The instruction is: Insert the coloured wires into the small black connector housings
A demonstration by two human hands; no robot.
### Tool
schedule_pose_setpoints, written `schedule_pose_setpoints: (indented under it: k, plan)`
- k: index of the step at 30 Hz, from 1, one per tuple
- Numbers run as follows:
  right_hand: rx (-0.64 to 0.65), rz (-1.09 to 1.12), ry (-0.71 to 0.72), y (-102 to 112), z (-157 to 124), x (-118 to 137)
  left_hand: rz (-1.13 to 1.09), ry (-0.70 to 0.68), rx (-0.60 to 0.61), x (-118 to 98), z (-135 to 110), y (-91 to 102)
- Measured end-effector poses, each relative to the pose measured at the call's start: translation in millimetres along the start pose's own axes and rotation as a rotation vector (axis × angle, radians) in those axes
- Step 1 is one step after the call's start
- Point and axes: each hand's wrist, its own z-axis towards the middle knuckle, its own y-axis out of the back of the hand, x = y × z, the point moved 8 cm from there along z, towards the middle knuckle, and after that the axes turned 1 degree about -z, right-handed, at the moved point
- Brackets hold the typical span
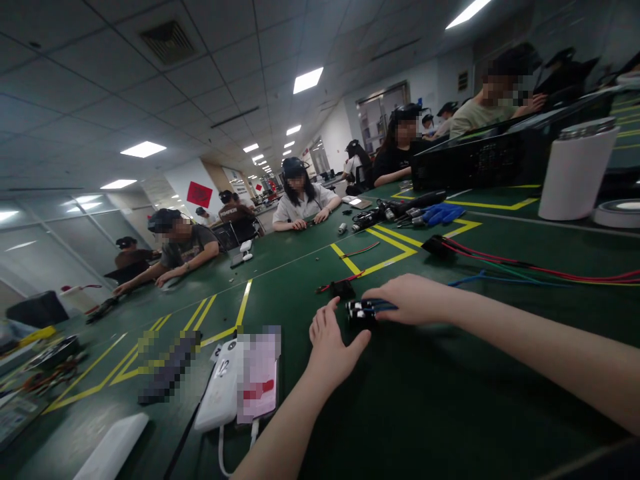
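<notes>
In the head view, my right hand point(407, 299) reaches in from the right, its fingers closed on a small black piece with white parts and blue wires point(361, 312), low over the green table. I cannot tell exactly what kind of part it is. My left hand point(331, 343) is just left of that piece, with thumb and fingers apart and nothing in them. Beyond both hands lies a small black block point(343, 288) beside short red and black wires point(325, 287). Fingertips of my right hand are partly hidden.
A white power bank point(220, 387) and a phone point(259, 383) lie left of my left arm. Red, green and blue wires point(530, 265) run to a black connector point(439, 247). Blue-handled tools point(437, 213) and a white bottle point(575, 173) stand farther right. People sit across the table.
</notes>
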Motion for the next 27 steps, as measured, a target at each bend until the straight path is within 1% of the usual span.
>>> schedule_pose_setpoints:
  k: [2,4,6,9,12,14,19,22,24,27]
  plan:
    - [0.006,0.058,0.147,0,-5,26,0.03,-0.047,0.043,-2,1,-4.3]
    - [0.015,0.108,0.195,1,-10,37,0.055,-0.076,0.084,-2,2,-7.3]
    - [0.036,0.167,0.178,2,-12,36,0.066,-0.085,0.094,-2,2,-6.4]
    - [0.053,0.213,0.111,2,-12,27,0.08,-0.084,0.107,-1,3,-4.1]
    - [0.007,0.144,0.057,2,-9,19,0.104,-0.072,0.153,-1,1,-7.1]
    - [-0.034,0.102,0.066,2,-8,17,0.119,-0.067,0.173,-1,-2,-10.6]
    - [-0.168,0.03,0.164,13,-8,24,0.171,-0.073,0.159,-5,-7,-14.1]
    - [-0.262,-0.083,0.242,22,-12,33,0.167,-0.086,0.192,-7,-7,-14.6]
    - [-0.289,-0.151,0.259,24,-14,36,0.15,-0.101,0.22,-7,-7,-14.6]
    - [-0.278,-0.205,0.212,23,-13,33,0.114,-0.111,0.245,-7,-6,-14.5]
